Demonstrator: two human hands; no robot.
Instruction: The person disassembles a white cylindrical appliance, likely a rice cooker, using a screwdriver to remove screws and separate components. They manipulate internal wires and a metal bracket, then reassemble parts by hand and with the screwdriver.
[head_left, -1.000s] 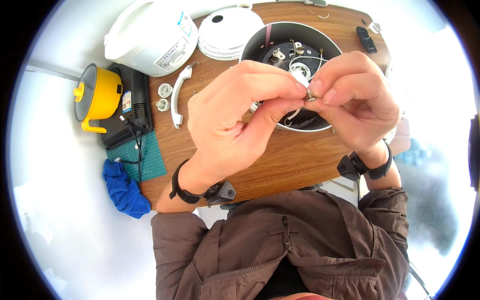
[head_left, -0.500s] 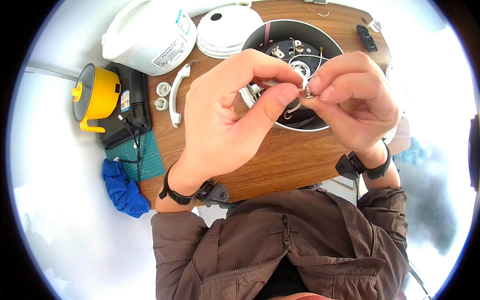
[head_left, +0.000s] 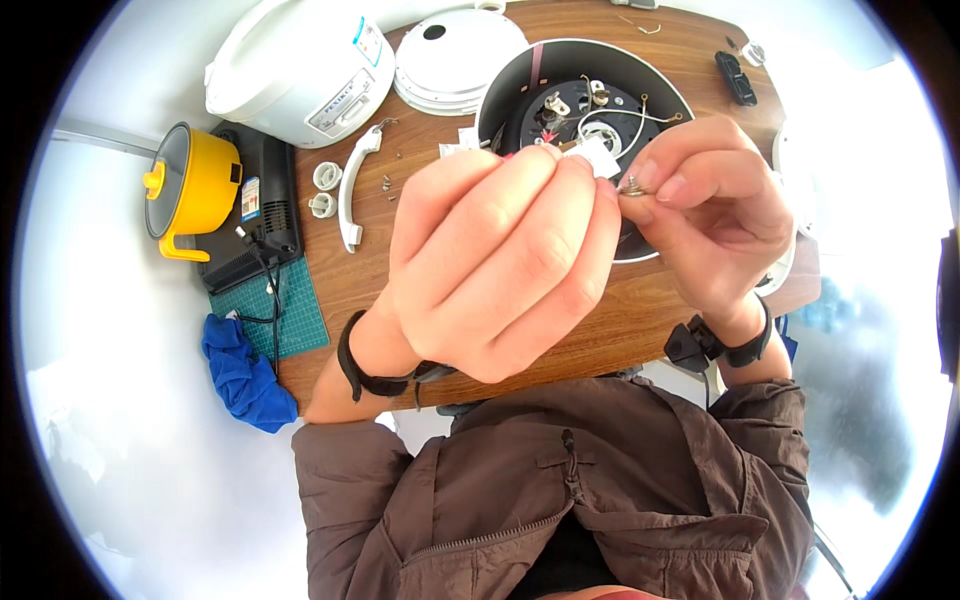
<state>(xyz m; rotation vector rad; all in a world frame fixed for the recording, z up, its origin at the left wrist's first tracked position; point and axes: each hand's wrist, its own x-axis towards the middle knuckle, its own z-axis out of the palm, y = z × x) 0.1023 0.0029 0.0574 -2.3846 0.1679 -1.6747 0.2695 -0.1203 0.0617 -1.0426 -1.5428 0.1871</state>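
Note:
Both my hands are raised over the open dark-lined pot (head_left: 655, 85), fingertips close together. My right hand (head_left: 715, 200) pinches a small round metal piece with a screw-like stud (head_left: 633, 187) between thumb and fingers. Turned with its back up, my left hand (head_left: 500, 260) has its fingers closed, their tips close to that metal piece. What it holds is hidden behind the fingers. A small white piece (head_left: 597, 157) and a red bit show past the left fingertips; I cannot tell if they are held. Inside the pot lie metal brackets (head_left: 556, 104) and a white wire (head_left: 640, 130) with ring terminals.
Behind on the left stand a white rice cooker body (head_left: 300, 75) and a white round lid (head_left: 455, 60). A white handle (head_left: 352, 190), two white caps (head_left: 325, 190) and small screws (head_left: 388, 184) lie nearby. Far left are a yellow pot (head_left: 200, 190), green mat (head_left: 300, 320) and blue cloth (head_left: 245, 375).
My left hand has rolled over, from thumb side showing to back up, and now covers more of the pot. The right hand keeps its pinch on the metal piece, nearly in place.

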